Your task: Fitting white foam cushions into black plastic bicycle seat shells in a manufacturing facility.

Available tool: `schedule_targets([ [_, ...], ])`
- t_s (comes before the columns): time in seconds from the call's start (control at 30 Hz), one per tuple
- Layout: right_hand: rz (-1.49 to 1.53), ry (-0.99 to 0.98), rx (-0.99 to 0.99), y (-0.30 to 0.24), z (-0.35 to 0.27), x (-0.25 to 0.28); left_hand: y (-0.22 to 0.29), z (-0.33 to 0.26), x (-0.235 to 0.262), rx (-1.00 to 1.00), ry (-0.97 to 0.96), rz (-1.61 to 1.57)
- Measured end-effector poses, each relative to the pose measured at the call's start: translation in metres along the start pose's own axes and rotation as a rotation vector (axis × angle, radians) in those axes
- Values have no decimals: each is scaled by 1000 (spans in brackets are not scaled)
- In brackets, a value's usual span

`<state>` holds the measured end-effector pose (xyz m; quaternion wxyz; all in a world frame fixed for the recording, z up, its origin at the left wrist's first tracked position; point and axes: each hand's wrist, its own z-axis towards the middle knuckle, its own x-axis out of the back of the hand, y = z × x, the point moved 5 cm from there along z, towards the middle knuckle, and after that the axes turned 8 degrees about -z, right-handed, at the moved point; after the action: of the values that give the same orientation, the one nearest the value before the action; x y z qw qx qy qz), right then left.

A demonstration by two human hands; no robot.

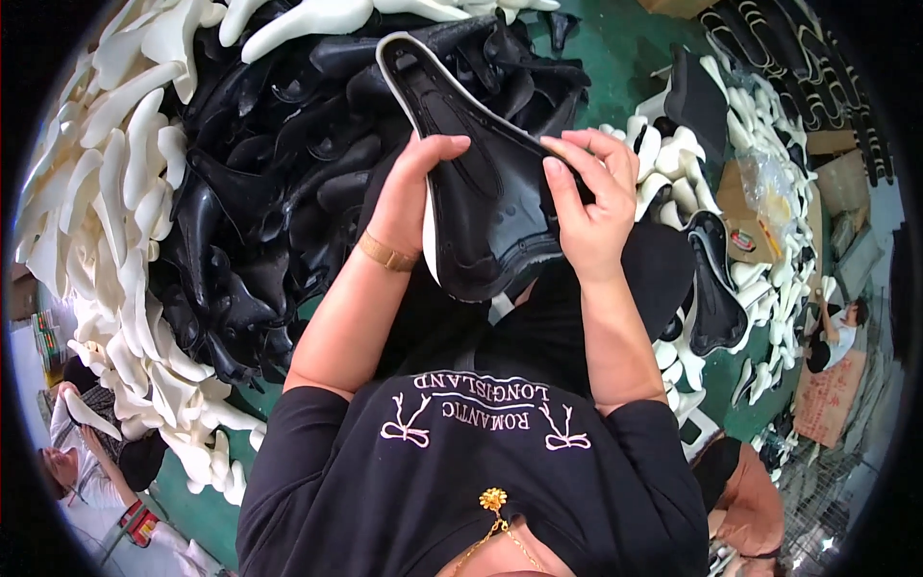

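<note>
Between my hands is a bicycle saddle (490,207), its black plastic underside facing up and a white foam rim along its edge. The narrow nose points away to the upper left, and the wide end lies close to my body. My left hand (415,197) grips the left side, thumb over the edge onto the black shell; its other fingers are hidden beneath. On the opposite edge my right hand (594,197) pinches the rim between thumb and fingers.
A big heap of black plastic saddle shells (260,192) lies ahead and left. White foam saddle pads (125,192) are piled along the far left, with more pads (769,163) at the right. Another black-based saddle (716,288) rests near my right knee. Other people sit at both sides.
</note>
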<state>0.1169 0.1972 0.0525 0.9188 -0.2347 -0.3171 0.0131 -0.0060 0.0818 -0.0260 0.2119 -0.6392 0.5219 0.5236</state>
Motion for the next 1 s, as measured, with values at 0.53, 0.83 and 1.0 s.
schedule_targets([
  [0.53,1373,-421,-1125,30,-60,-31,2,-8,7,-83,96,46],
  [0.83,1229,-453,-987,33,-61,-13,65,-8,-30,-700,93,210],
  [1.0,1005,-200,-911,57,-82,41,33,-10,-68,-661,-229,756],
])
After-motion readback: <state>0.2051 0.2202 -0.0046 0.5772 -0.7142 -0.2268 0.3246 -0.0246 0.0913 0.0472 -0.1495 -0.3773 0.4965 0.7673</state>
